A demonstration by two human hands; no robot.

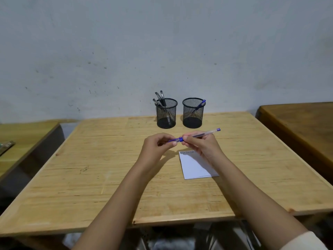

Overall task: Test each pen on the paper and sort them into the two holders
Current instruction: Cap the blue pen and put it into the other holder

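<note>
Head view: blue pen [198, 135] between left hand [156, 143] and right hand [202, 145] (near paper [193, 167]).

- One camera sits on the person's head and looks forward and down at the pale wooden table [86, 186].
- The grey plaster wall [162, 42] fills the top.
</note>
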